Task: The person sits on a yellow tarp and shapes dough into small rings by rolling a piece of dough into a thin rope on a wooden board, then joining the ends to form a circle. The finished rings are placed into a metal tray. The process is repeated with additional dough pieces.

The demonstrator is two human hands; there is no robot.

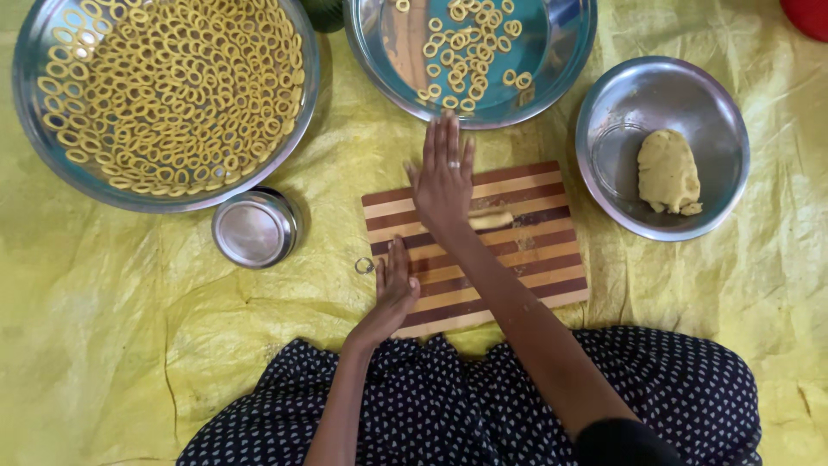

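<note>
I saw the left hand [393,289] open, resting on the striped board's [526,259] near-left edge. Right hand [443,177] lay flat, fingers spread, over a dough roll [492,220] mid-board. Bare sheet [112,345] lay left; ring plate [552,52] just beyond.

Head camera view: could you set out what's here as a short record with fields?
Right hand: flat, palm down, on a roll of dough
Left hand: resting on the left edge of the striped wooden board
Large tray: far left, full of dough rings
Second tray: beyond the board, with a few rings
Steel bowl: right, holds a lump of dough
Small steel cup: left of the board
Ground cover: yellow sheet
</note>
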